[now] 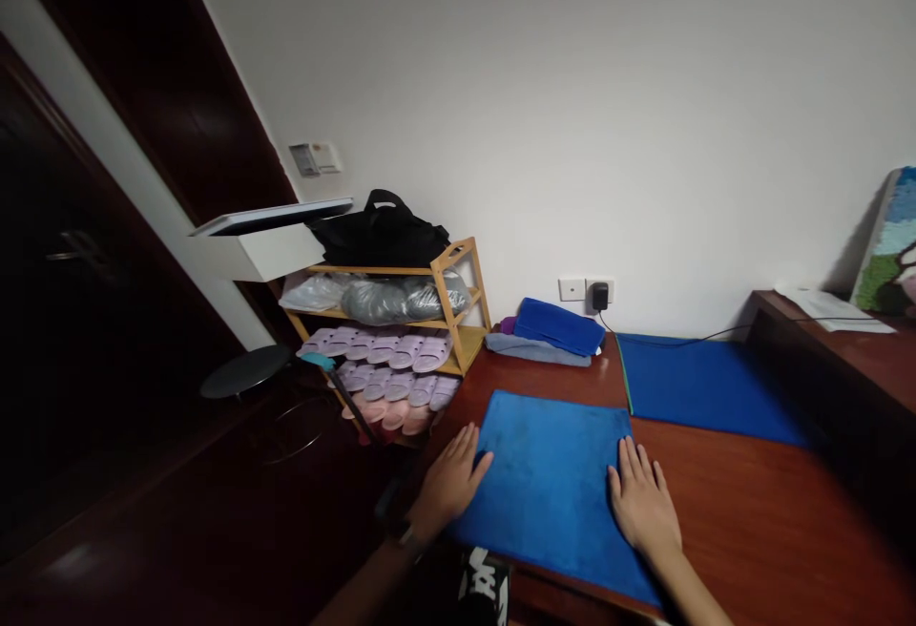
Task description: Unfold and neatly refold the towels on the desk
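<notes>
A blue towel (pixel 551 478) lies folded flat on the reddish wooden table (pixel 751 521), near its front edge. My left hand (pixel 450 483) rests flat at the towel's left edge, fingers stretched out. My right hand (pixel 642 502) lies flat on the towel's right edge, fingers spread. Neither hand holds anything.
A second blue cloth (pixel 705 383) is spread further back. Folded blue and grey towels (pixel 554 332) are stacked by the wall under a socket with a charger (pixel 599 297). A wooden rack (pixel 407 340) with pink slippers and a black bag stands left. A dark stool (pixel 243 370) is beside it.
</notes>
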`<state>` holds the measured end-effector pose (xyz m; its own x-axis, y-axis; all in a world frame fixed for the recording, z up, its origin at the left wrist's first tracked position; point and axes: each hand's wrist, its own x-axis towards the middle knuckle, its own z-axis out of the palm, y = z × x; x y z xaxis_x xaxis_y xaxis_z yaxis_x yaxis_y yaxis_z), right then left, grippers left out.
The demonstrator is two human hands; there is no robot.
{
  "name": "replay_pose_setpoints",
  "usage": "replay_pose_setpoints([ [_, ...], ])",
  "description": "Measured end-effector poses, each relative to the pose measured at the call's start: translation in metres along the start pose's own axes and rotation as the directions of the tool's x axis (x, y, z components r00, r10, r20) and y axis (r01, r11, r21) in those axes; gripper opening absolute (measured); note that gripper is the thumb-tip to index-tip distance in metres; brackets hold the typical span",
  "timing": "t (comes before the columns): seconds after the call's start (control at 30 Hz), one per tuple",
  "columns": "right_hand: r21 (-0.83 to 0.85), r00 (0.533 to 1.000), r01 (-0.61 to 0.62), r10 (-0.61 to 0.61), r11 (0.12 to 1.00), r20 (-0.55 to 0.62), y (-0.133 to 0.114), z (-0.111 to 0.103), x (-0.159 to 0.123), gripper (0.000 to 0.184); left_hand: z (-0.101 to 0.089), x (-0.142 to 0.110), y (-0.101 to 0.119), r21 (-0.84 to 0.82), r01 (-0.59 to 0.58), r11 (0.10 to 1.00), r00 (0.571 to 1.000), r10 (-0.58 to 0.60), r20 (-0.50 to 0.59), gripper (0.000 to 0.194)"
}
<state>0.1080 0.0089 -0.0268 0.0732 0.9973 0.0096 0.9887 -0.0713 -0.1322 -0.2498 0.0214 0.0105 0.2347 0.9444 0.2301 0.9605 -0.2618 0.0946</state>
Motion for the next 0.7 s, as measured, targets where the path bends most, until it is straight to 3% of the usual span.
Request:
replay_pose_setpoints([
  [0.1, -0.022, 1.000, 0.010, -0.010, 1.000, 0.002, 0.001, 0.002, 0.000, 0.070, 0.007, 0.044, 0.055, -0.111, -0.168, 0.980, 0.984, 0.173, 0.036, 0.068],
  [0.2, -0.049, 1.000, 0.012, -0.012, 0.999, 0.005, 0.003, 0.004, 0.001, 0.070, 0.036, 0.077, 0.121, -0.227, -0.319, 0.920, 0.936, 0.343, 0.077, 0.068],
  [0.3, -0.068, 1.000, 0.023, -0.024, 0.997, -0.008, 0.006, 0.008, 0.001, 0.071, 0.061, 0.095, 0.153, -0.275, -0.357, 0.893, 0.921, 0.386, 0.056, 0.073],
  [0.4, -0.073, 0.999, 0.029, -0.032, 0.997, -0.029, 0.007, 0.012, 0.001, 0.071, 0.063, 0.098, 0.130, -0.255, -0.273, 0.928, 0.951, 0.300, 0.074, 0.075],
  [0.53, -0.083, 0.999, 0.017, -0.020, 0.996, -0.031, 0.008, 0.010, 0.001, 0.072, 0.049, 0.092, 0.058, -0.162, -0.057, 0.985, 0.993, 0.073, 0.093, 0.078],
  [0.6, -0.073, 1.000, 0.018, -0.020, 0.997, -0.024, 0.007, 0.002, 0.007, 0.072, 0.047, 0.089, 0.031, -0.129, -0.022, 0.991, 0.998, 0.028, 0.049, 0.077],
  [0.7, -0.038, 0.998, 0.027, -0.029, 0.999, -0.052, 0.004, -0.014, 0.026, 0.069, 0.052, 0.088, 0.016, -0.103, -0.029, 0.994, 0.999, 0.030, 0.014, 0.077],
])
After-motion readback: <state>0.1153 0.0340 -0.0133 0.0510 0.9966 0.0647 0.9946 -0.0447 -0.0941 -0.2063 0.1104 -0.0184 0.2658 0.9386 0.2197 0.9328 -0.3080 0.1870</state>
